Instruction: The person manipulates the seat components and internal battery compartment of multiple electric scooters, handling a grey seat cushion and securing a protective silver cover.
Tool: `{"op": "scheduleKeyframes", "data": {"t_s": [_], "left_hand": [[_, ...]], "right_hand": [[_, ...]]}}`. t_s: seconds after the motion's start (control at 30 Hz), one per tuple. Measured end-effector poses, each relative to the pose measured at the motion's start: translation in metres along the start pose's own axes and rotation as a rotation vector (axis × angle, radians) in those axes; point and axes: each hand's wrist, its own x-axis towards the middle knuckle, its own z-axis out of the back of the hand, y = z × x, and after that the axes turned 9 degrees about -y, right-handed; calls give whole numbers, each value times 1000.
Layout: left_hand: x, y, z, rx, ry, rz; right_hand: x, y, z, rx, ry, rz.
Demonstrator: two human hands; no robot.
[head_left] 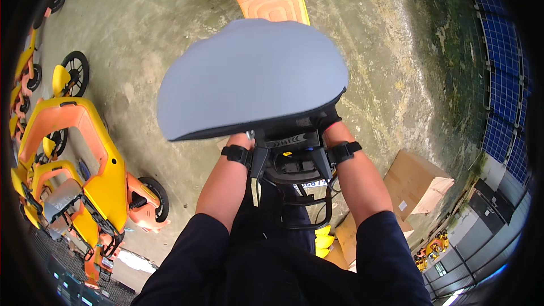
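Note:
A broad grey scooter seat (253, 76) with a black lower edge fills the middle of the view. From the left, my left hand (242, 140) reaches under its near edge; only the wrist end shows and the seat hides the fingers. On the other side my right hand (328, 120), in what looks like a dark glove, goes in beneath the seat's right rear corner, its fingers hidden too. Between my wrists are black plastic parts (292, 164) of the scooter's rear. Ahead of the seat lies the orange footboard (276, 5) with yellow edging. Black straps circle both wrists.
A black rear rack (306, 226) projects toward my body. Cardboard boxes (413, 184) stand on the floor at right, with yellow pieces (324, 242) near my legs. Yellow-and-orange scooters (107, 164) line the left. Blue grid panels (504, 88) run along the far right.

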Motion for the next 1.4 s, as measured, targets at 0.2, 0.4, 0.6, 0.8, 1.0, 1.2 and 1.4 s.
{"op": "scheduleKeyframes", "data": {"t_s": [0.2, 0.4, 0.6, 0.8, 1.0, 1.2, 1.4], "left_hand": [[-13, 18, 41, 241, 113, -629], [3, 62, 185, -578, 574, 578], [61, -34, 189, -750, 536, 288], [-68, -46, 147, -1017, 577, 619], [-125, -15, 65, -669, 234, 373], [-125, 33, 55, -27, 352, 28], [-27, -40, 70, -224, 418, 166]], "right_hand": [[12, 26, 70, 617, 175, -408], [63, 80, 165, 705, 77, -958], [83, 133, 136, 722, 283, -416], [-29, 138, 148, 418, 399, -612], [-91, 101, 125, 147, 311, -507], [-55, 131, 143, -510, 718, -696], [-2, 115, 106, -427, 9, 10]]}}
